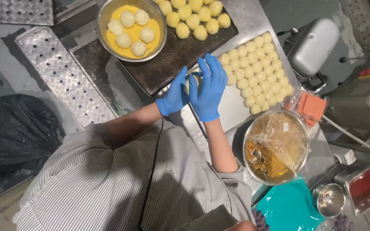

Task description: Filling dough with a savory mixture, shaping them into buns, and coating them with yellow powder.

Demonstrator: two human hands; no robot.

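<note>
— Hands first: how are the left hand and right hand shown?
— Both are gloved in blue and cupped together. Over the near edge of the dark tray, below the metal bowl of yellow liquid, one dough ball is enclosed between the palms.
— Which step is indicated?
— Rolling is judged to be in hand. Light, even pressure is called for next, then a gentle release.
</note>
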